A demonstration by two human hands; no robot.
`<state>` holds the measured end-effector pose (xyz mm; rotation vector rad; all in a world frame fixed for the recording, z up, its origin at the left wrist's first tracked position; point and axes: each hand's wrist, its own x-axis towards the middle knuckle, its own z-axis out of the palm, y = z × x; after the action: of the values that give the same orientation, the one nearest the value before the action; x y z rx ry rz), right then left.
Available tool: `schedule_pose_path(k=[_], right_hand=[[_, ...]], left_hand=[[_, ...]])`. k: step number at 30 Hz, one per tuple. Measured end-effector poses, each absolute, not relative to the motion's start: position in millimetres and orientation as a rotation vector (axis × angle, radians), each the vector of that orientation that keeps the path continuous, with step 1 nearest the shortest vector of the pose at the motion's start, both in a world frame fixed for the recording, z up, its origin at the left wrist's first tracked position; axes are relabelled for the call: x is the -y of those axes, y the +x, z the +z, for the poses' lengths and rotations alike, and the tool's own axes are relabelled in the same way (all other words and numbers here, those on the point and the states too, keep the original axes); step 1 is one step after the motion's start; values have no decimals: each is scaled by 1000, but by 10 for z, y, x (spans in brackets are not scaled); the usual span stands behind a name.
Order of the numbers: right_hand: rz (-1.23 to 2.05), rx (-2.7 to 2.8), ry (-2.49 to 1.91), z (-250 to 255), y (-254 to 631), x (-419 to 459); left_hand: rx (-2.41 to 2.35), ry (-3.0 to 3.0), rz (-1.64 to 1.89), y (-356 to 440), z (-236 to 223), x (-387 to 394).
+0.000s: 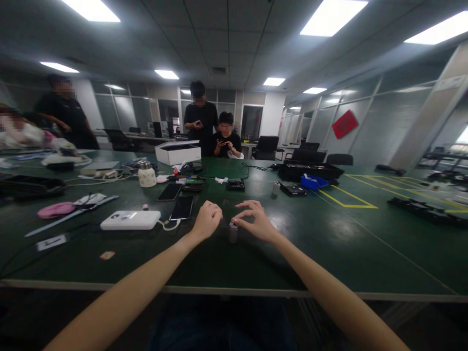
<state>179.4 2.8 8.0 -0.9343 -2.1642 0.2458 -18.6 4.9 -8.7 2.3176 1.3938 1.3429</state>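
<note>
A small grey metal cylinder stands upright on the dark green table in front of me. The thumb and index finger of my right hand come together at its top, while the other fingers stay loosely spread. To the left of the cylinder, my left hand hovers above the table with its fingers curled and pressed together. Whatever those fingers hold, if anything, is hidden. Close beyond the left hand lies a dark phone, with a white power bank joined to it by a short cable.
Farther back are a second metal cylinder, circuit-board units, a blue tray, a cream bottle and a white box. Yellow tape marks the right side. Several people are across the table.
</note>
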Motion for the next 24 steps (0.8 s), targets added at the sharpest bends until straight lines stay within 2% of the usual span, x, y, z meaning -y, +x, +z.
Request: schedule_pose_path(k=[5, 11, 18, 24], right_hand=[[311, 2157, -975, 85, 1766, 7], [565, 2087, -927, 30, 1785, -8], [1095, 2029, -924, 59, 1802, 4], [1135, 2039, -905, 30, 1794, -17]], left_hand=[[-1208, 2301, 1383, -166, -39, 24], [-1049, 2286, 1391, -141, -20, 67], [-1086, 2322, 1342, -135, -84, 24], [-1103, 2303, 1415, -121, -40, 13]])
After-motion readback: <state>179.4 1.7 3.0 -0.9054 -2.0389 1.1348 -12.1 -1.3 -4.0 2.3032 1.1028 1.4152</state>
